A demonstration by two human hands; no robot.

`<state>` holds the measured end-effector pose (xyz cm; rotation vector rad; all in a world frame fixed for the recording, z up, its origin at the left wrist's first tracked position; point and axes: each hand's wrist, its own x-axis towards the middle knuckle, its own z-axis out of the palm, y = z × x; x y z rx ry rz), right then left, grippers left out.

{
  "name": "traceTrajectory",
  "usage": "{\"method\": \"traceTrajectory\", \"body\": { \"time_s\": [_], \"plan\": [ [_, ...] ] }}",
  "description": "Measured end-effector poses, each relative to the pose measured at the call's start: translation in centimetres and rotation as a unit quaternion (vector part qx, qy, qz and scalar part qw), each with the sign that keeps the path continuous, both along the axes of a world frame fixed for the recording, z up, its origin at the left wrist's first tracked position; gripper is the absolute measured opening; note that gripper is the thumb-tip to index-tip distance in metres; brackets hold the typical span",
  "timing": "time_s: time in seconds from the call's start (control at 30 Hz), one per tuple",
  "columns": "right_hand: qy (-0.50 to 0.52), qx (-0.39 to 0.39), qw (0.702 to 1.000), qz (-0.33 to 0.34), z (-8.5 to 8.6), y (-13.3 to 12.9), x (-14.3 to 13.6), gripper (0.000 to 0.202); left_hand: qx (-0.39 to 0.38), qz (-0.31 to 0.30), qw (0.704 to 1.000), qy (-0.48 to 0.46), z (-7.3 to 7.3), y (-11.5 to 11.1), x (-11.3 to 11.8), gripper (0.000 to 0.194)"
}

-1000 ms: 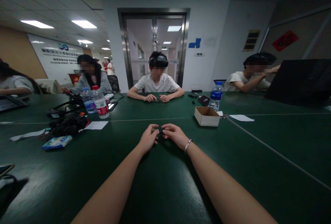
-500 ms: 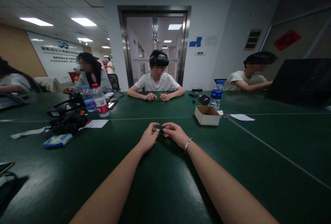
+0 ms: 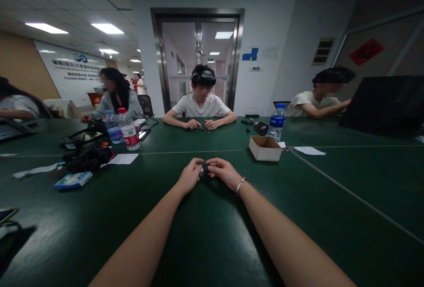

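Observation:
Just above the green table (image 3: pixel 212 243), my two hands meet fingertip to fingertip. My left hand (image 3: pixel 190 177) is closed in a pinch at a small silvery end. My right hand (image 3: pixel 225 173), with a silver bracelet at the wrist, pinches a small black piece (image 3: pixel 206 169). It is too small and too covered by fingers to name. I cannot tell whether the silvery and black parts are joined. To the right of my right hand stands an open cardboard box (image 3: pixel 265 153).
Beyond the box is a water bottle (image 3: pixel 277 123). At left stand two more bottles, one red-capped (image 3: pixel 129 130), beside dark straps (image 3: pixel 88 156), a paper sheet (image 3: pixel 124 159) and a blue-white packet (image 3: pixel 73 180). A person (image 3: pixel 202 101) sits opposite, both hands on the table.
My right hand has shifted slightly left, and the silvery end sits a little lower between my fingers. Both hands keep their pinch.

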<state>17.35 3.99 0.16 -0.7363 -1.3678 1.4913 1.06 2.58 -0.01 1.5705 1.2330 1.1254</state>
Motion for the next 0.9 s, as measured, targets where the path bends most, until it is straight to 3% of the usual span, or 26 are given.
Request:
{"method": "traceTrajectory", "body": {
  "time_s": [0.33, 0.9],
  "plan": [
    [0.002, -0.006, 1.000, 0.013, 0.09, 0.01, -0.03, 0.032, -0.005, -0.037, 0.999, -0.001, 0.49, -0.28, -0.12, 0.037],
    [0.019, -0.012, 1.000, -0.001, 0.03, 0.00, 0.08, 0.034, 0.015, -0.007, 1.000, -0.006, -0.19, -0.06, -0.08, 0.041]
  ]
}}
